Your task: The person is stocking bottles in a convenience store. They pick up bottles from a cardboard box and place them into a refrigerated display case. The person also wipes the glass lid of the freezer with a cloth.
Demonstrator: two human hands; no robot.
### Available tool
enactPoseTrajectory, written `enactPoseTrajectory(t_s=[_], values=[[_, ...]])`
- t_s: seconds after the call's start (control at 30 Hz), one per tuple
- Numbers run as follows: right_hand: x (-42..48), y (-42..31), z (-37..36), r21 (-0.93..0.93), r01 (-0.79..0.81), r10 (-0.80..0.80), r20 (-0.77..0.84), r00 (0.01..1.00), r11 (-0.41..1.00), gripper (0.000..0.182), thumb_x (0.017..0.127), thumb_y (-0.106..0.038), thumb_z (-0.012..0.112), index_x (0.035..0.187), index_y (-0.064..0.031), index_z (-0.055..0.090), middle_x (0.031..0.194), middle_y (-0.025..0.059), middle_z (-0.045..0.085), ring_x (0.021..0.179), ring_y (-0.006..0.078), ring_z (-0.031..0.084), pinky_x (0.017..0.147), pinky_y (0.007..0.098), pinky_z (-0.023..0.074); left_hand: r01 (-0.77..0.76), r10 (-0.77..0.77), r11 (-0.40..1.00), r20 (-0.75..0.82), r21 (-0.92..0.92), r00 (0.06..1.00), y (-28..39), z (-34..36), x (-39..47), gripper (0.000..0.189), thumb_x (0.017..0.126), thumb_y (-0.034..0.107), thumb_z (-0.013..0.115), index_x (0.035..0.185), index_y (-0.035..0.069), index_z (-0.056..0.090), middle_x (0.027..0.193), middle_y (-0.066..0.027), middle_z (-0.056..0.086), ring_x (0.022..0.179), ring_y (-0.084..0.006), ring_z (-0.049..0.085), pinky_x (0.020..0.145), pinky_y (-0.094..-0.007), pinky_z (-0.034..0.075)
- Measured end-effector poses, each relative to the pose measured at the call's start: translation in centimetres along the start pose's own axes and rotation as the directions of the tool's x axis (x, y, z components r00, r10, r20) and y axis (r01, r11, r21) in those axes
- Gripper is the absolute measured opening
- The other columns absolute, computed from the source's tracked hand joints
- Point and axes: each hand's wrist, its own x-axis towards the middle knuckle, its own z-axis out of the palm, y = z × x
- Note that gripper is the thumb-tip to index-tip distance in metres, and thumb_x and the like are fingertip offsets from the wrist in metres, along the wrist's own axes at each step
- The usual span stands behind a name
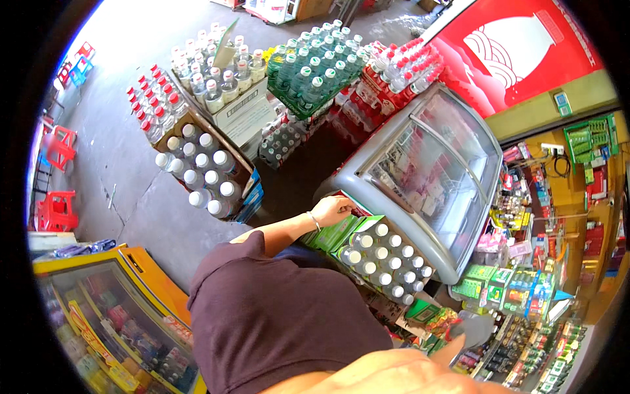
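Observation:
My left hand point(334, 211), with a bracelet at its wrist, has curled fingers at the raised green flap point(339, 234) of an open carton; whether they grip it is unclear. Several white-capped bottles point(381, 253) stand upright in that carton, beside a grey glass-topped chest freezer point(418, 162). At the bottom edge, large and close to the camera, is my right hand point(408, 372), one finger extended. Beyond that finger lies a blurred grey thing with a red part point(470, 331); whether the hand holds it cannot be told. Part of this hand is cut off by the frame.
Cartons of white-capped bottles point(202, 170) and red-capped bottles point(157, 103) stand across the floor. Behind are green-tinted bottles point(315, 69). A yellow-framed glass-topped freezer point(123, 315) is at lower left, red plastic stools point(56, 212) at far left, stocked shelves point(517, 344) at lower right.

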Motion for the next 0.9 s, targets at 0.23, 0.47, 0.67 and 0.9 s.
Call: enactPoseTrajectory(t_s=[0.23,0.47,0.67,0.9], values=[[8.1,-12.1,-5.7,0.429,0.448,-0.195,-0.516,0.834,0.784,0.028,0.073,-0.029,0.073,0.095,-0.0133,0.066,0.109,0.0123,0.061,0.104,0.0309,0.056,0.088,0.0430,0.0463,0.116,-0.118,0.993,0.118,0.022,0.986,-1.7,0.5,2.9,0.021,0.084,0.010,0.065,0.104,0.002,0.069,0.092,-0.0123,0.070,0.080,-0.0164,0.067,0.073,-0.0292,0.054],[5.5,-30.1,2.7,0.568,0.666,-0.800,-0.021,0.599,0.484,0.036,0.085,-0.029,0.064,0.119,-0.0166,0.061,0.133,0.0123,0.052,0.127,0.0298,0.043,0.104,0.0441,0.0365,0.093,-0.084,0.995,0.208,-0.031,0.975,-2.3,0.7,6.6,0.032,0.084,0.006,0.065,0.116,0.003,0.062,0.095,-0.0086,0.068,0.081,-0.0145,0.065,0.074,-0.0271,0.053],[-0.7,-32.3,-0.2,0.814,0.548,-0.700,-0.279,0.657,0.191,0.037,0.085,-0.025,0.066,0.120,-0.0151,0.063,0.141,0.0143,0.046,0.137,0.0345,0.034,0.110,0.0457,0.0319,-0.106,0.112,0.966,-0.013,0.235,0.994,-0.5,2.3,15.4,0.043,0.078,0.014,0.069,0.120,0.006,0.059,0.115,-0.0159,0.059,0.110,-0.0329,0.054,0.095,-0.0406,0.045],[-3.0,-23.8,0.3,0.898,0.337,-0.426,-0.197,0.883,0.283,0.033,0.084,-0.010,0.064,0.117,-0.0096,0.063,0.136,0.0189,0.048,0.127,0.0402,0.042,0.106,0.0474,0.0345,-0.099,-0.061,0.923,0.394,0.373,0.917,-0.8,17.4,26.5,0.083,0.077,0.059,0.065,0.147,0.030,0.031,0.157,-0.0120,0.013,0.142,-0.0435,0.010,0.109,-0.0666,0.016]])
